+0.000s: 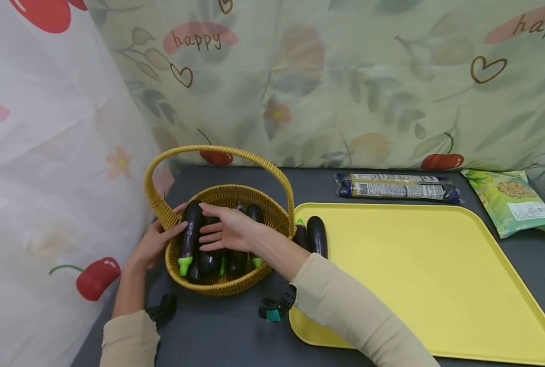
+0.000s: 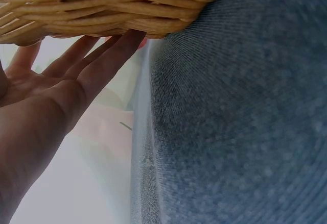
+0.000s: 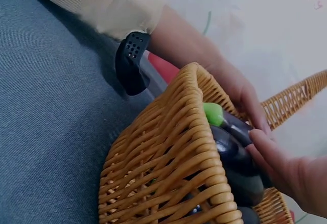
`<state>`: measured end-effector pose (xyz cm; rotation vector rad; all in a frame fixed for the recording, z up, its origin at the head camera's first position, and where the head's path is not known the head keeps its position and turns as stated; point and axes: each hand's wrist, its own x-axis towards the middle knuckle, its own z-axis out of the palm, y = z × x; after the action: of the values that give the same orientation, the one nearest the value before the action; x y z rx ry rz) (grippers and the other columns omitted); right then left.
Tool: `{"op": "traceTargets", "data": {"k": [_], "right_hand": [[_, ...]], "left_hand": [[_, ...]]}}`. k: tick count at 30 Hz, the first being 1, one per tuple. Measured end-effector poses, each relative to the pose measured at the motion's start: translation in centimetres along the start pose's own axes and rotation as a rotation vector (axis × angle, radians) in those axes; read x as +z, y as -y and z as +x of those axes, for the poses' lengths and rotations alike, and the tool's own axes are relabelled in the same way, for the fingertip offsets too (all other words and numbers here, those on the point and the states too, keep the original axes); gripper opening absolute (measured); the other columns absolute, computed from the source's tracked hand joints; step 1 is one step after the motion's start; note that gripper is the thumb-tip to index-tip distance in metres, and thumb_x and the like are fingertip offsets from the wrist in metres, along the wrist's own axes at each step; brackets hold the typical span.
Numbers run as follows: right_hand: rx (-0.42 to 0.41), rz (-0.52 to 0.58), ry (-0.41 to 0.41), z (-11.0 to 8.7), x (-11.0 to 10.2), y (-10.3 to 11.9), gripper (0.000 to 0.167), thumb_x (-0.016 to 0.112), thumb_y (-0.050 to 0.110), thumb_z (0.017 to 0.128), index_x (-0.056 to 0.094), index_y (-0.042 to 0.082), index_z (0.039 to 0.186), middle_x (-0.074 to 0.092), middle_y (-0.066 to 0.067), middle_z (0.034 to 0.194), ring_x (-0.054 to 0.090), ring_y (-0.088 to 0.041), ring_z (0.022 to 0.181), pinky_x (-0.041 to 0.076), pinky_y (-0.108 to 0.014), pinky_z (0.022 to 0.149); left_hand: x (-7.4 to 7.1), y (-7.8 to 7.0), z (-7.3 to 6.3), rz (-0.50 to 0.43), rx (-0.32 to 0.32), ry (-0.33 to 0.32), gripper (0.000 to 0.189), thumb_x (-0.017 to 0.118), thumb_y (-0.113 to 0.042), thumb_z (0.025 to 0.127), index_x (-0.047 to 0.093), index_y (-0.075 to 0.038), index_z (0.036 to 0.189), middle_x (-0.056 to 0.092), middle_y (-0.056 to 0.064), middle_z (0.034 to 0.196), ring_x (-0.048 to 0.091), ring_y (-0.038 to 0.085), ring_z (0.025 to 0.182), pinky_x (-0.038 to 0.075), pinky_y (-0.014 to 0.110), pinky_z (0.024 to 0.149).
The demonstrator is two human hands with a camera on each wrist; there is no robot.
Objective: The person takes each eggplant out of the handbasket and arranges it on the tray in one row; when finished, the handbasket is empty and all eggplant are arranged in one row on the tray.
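A wicker basket [image 1: 217, 291] with a tall arched handle holds several dark purple eggplants, some with bright green stem ends. My left hand [image 1: 151, 247] grips the basket's left side, thumb over the rim against the leftmost eggplant [image 1: 191, 232]. In the left wrist view, its fingers [image 2: 104, 63] lie along the outside of the wicker. Under the handle, my right hand [image 1: 233, 229] is over the eggplants, fingers extended, with its fingertips at the leftmost one. The right wrist view shows these fingertips beside a green-ended eggplant [image 3: 237, 127]. Eggplants deeper in the basket are partly hidden.
A yellow tray [image 1: 414, 270] lies to the right, with an eggplant [image 1: 317, 235] and another partly hidden one at its left edge. Behind it are long dark-wrapped packages [image 1: 396, 188]; a green bag [image 1: 513, 204] lies at the far right. Patterned cloth hangs behind and left.
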<state>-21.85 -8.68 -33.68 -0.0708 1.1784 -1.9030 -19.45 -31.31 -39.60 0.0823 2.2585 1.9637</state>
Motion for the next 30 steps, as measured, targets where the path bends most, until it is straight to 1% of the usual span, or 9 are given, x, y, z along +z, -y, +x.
{"op": "traceTargets", "data": {"k": [4, 7, 13, 17, 22, 27, 30], "right_hand": [[0.029, 0.014, -0.006, 0.1, 0.1, 0.3, 0.060, 0.050, 0.036, 0.100, 0.028, 0.009, 0.150, 0.030, -0.030, 0.144, 0.033, -0.046, 0.130, 0.040, -0.051, 0.097], [0.049, 0.020, 0.002, 0.3, 0.2, 0.6, 0.064, 0.050, 0.037, 0.100, 0.024, 0.010, 0.151, 0.026, -0.031, 0.146, 0.029, -0.047, 0.131, 0.038, -0.052, 0.098], [0.079, 0.015, 0.022, 0.4, 0.7, 1.1, 0.070, 0.049, 0.042, 0.099, 0.015, 0.012, 0.153, 0.019, -0.033, 0.148, 0.021, -0.046, 0.135, 0.031, -0.053, 0.103], [0.084, 0.011, -0.001, 0.7, 0.5, 1.3, 0.072, 0.050, 0.042, 0.098, 0.015, 0.011, 0.153, 0.024, -0.034, 0.145, 0.026, -0.046, 0.133, 0.031, -0.054, 0.102], [0.085, 0.006, -0.031, 1.4, -0.1, 1.5, 0.069, 0.050, 0.039, 0.099, 0.017, 0.009, 0.153, 0.033, -0.034, 0.140, 0.035, -0.044, 0.129, 0.034, -0.055, 0.100], [0.078, -0.014, -0.051, 2.0, -0.3, 1.6, 0.065, 0.048, 0.034, 0.101, 0.019, 0.004, 0.152, 0.034, -0.031, 0.141, 0.037, -0.042, 0.128, 0.036, -0.051, 0.099], [0.074, -0.008, -0.067, 2.1, -0.2, 1.8, 0.063, 0.048, 0.032, 0.102, 0.021, 0.003, 0.151, 0.032, -0.030, 0.143, 0.037, -0.041, 0.129, 0.037, -0.050, 0.100]], "left_hand": [[0.1, -0.1, -0.1, -0.001, -0.002, 0.000, 0.065, 0.055, -0.029, 0.098, 0.023, -0.014, 0.153, 0.027, 0.022, 0.148, 0.049, 0.009, 0.112, 0.047, 0.025, 0.084], [0.2, -0.2, -0.1, -0.005, 0.003, 0.000, 0.065, 0.055, -0.028, 0.098, 0.023, -0.013, 0.153, 0.027, 0.023, 0.148, 0.049, 0.009, 0.112, 0.047, 0.025, 0.085], [0.2, -0.3, -0.1, -0.007, 0.004, -0.001, 0.065, 0.055, -0.027, 0.099, 0.023, -0.013, 0.153, 0.025, 0.023, 0.150, 0.047, 0.009, 0.114, 0.046, 0.023, 0.086], [0.2, -0.4, -0.1, -0.002, -0.008, -0.009, 0.065, 0.056, -0.028, 0.098, 0.023, -0.014, 0.153, 0.025, 0.022, 0.149, 0.046, 0.011, 0.114, 0.046, 0.023, 0.085], [0.1, -0.2, -0.1, 0.003, -0.005, -0.011, 0.066, 0.055, -0.029, 0.098, 0.022, -0.014, 0.153, 0.025, 0.023, 0.150, 0.047, 0.010, 0.114, 0.047, 0.024, 0.085], [0.1, 0.0, -0.1, 0.007, -0.001, -0.011, 0.065, 0.054, -0.030, 0.099, 0.022, -0.015, 0.153, 0.025, 0.023, 0.150, 0.047, 0.011, 0.116, 0.047, 0.024, 0.085], [0.0, 0.0, 0.0, 0.005, 0.001, -0.012, 0.065, 0.055, -0.030, 0.098, 0.023, -0.015, 0.153, 0.026, 0.022, 0.150, 0.046, 0.013, 0.117, 0.047, 0.025, 0.085]]}}
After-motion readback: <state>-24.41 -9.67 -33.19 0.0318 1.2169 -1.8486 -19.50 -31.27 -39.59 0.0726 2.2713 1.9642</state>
